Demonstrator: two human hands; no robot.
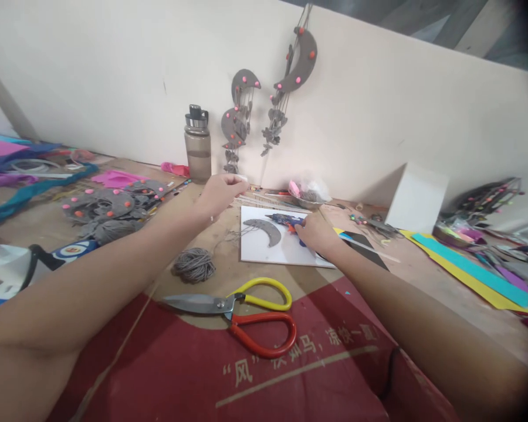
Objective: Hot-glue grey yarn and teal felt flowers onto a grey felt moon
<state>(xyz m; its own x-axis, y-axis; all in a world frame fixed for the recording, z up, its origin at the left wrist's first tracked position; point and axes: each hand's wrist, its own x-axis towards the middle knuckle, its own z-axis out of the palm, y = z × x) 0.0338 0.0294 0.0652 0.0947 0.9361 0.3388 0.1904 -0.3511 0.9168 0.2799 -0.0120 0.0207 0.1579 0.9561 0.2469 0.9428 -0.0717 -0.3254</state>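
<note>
My left hand (222,193) is raised in front of the bottle, its fingers pinched round a small whitish piece too small to name. My right hand (319,233) is closed on a blue glue gun (286,220) with an orange part, over the right side of a white board (257,251). A grey felt crescent (266,230) lies on the board, left of the glue gun, with thin grey strings running off to the left. Nearer to me sit a ball of grey yarn (195,265) and scissors (220,303) with one yellow and one red handle, their blades pointing left.
A bottle (198,146) stands by the wall, where crescent ornaments (303,58) hang. Grey felt pieces with pompoms (101,205) lie left. A bowl (310,196) is behind the board. Yellow and turquoise sheets (470,266) and a white card (417,198) are right.
</note>
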